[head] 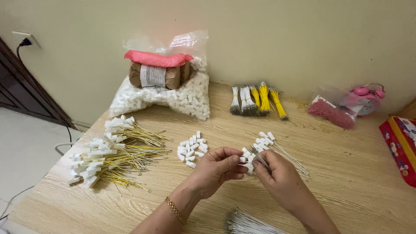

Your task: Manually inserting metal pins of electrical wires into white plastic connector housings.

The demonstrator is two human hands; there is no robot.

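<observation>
Near the table's (pixel 338 173) middle, left hand (pixel 215 170) and right hand (pixel 277 180) pinch one white connector (pixel 248 166) on a wire; finished yellow-wire pile (pixel 113 155) sits left, loose connectors (pixel 192 149) and bare white wires (pixel 249 223) remain.

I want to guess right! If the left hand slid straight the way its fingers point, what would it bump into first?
The left hand points rightward, so it would first meet the right hand and the white connectors with wires pinched between them. They nearly touch already, though the exact gap is hard to judge.
</observation>
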